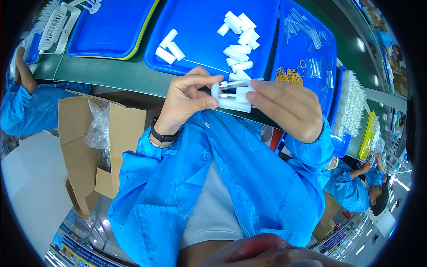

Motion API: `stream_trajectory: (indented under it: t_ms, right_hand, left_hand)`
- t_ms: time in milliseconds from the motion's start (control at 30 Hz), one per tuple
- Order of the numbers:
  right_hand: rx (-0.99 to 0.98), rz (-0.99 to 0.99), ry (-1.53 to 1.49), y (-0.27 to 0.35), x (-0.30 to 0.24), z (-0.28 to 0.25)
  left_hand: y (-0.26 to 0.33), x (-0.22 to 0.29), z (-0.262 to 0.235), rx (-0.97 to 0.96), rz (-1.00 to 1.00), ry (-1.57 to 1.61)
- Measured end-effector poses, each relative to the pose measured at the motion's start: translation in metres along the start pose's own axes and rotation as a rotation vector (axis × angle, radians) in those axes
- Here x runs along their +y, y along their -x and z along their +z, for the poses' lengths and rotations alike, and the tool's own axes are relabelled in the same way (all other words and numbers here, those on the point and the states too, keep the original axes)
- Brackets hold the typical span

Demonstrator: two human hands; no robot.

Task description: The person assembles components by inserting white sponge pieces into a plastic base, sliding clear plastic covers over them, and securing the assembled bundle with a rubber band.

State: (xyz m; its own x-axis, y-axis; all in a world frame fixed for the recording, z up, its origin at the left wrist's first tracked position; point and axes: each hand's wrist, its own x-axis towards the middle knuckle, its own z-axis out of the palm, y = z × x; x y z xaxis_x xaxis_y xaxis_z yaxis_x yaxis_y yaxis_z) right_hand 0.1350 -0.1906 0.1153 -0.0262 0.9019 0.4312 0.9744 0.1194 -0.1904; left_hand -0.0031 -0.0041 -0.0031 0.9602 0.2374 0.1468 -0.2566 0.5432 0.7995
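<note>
My left hand (187, 100) and my right hand (284, 107) meet over the near edge of the green bench, both gripping a small bundle of white cylindrical pieces (233, 99). Thin clear tubes with metal tips stick out of the bundle between my thumbs and fingers. Just beyond my hands a blue tray (200, 26) holds several loose white cylinders (238, 42). Both forearms are in blue sleeves, and a black band sits on my left wrist.
A second blue tray (307, 58) to the right carries clear tubes and yellow rubber bands (289, 75). Another blue tray (111, 26) lies far left. An open cardboard box with a plastic liner (95, 138) stands at my left. Co-workers in blue sit on both sides.
</note>
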Motion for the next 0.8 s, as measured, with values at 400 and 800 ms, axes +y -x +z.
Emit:
stream_trajectory:
  t_ms: [400, 800]
  right_hand:
    - [-0.03, -0.176, 0.158, -0.003, 0.002, 0.003]
    - [0.038, 0.34, -0.123, 0.004, 0.046, 0.03]
  left_hand:
    - [0.001, -0.001, 0.001, -0.045, -0.073, 0.008]
    - [0.003, 0.003, -0.011, -0.041, -0.068, 0.018]
